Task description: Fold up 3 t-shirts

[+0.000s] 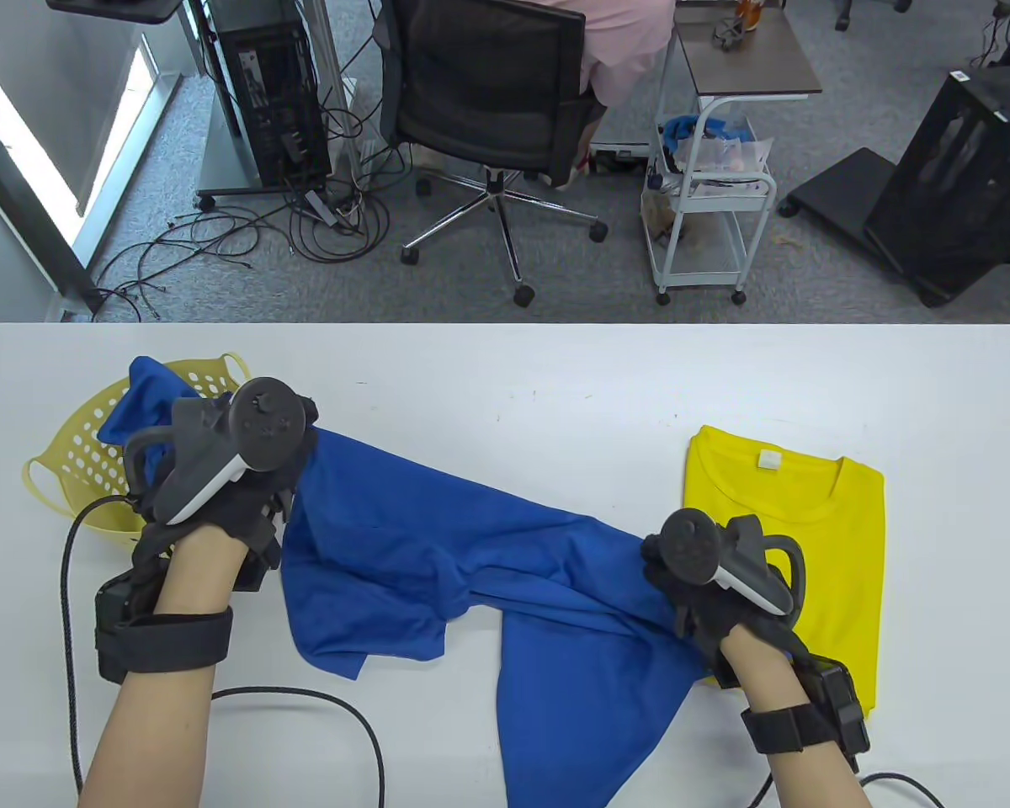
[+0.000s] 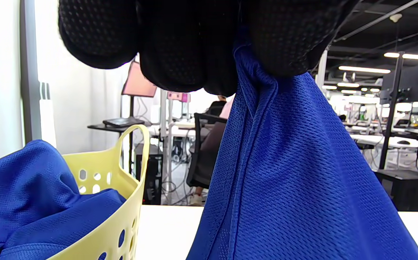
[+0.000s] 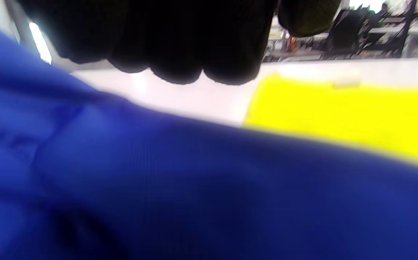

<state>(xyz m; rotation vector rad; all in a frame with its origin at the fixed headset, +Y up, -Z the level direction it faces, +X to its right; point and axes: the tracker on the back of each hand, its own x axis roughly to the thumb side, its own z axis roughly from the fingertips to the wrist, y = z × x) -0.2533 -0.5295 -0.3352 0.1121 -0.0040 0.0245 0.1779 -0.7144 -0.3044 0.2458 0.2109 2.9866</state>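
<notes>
Blue t-shirt (image 1: 505, 581) hangs stretched between both hands above the white counter (image 1: 555, 387) — the left hand (image 1: 219, 471) clenches one bunched edge, the right hand (image 1: 707, 581) grips the other. A folded yellow t-shirt (image 1: 816, 539) lies just beside the right hand. The yellow basket (image 1: 76, 471), left, holds more blue cloth (image 2: 31, 202).

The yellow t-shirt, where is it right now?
In the table view the yellow t-shirt lies folded on the table's right side, just beyond the right hand.
</notes>
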